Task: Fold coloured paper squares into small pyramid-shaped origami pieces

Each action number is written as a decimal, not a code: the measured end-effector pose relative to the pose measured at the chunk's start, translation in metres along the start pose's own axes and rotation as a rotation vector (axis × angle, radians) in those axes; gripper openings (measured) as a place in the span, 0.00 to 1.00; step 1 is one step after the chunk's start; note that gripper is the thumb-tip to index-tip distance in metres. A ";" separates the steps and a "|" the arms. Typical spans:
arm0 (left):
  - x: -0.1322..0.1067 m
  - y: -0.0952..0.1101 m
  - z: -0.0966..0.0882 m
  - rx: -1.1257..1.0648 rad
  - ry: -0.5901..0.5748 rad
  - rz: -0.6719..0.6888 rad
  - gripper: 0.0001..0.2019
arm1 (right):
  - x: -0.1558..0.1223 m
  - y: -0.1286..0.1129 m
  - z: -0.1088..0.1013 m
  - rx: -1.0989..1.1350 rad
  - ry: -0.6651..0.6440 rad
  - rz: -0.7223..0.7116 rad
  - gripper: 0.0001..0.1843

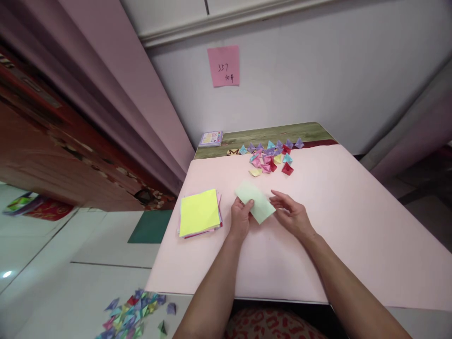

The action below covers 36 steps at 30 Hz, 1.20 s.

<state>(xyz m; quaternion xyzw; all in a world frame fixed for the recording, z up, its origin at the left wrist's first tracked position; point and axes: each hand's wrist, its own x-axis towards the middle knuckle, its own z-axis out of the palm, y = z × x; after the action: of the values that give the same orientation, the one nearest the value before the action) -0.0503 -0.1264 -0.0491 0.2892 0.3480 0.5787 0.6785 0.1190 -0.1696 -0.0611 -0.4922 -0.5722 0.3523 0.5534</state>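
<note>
A pale green sheet of paper [260,207], apparently folded into a rectangle, is pinched in my left hand [241,216], with the thumb on top of it. Close to the sheet's right corner is my right hand [291,214]; its fingers are apart and hold nothing. Left of my hands lies a stack of square coloured paper [199,213] with a yellow sheet on top. Beyond the hands sits a group of small folded paper pieces [268,157] in purple, pink, red, blue and yellow.
The table [353,226] has a pink cover. A small pile of cards or booklets [211,138] is at its far left corner. More folded paper pieces [132,315] lie on the floor at lower left. A pink note [223,66] hangs on the wall.
</note>
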 end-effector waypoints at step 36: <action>0.065 -0.009 0.029 -0.269 0.015 -0.009 0.16 | 0.091 0.010 0.028 0.132 0.450 0.242 0.26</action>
<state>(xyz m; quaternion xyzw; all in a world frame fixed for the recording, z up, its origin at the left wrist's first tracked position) -0.0158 -0.0632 -0.0474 0.1897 0.2735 0.6192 0.7112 0.1025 -0.0760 -0.0481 -0.5858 -0.3474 0.3344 0.6515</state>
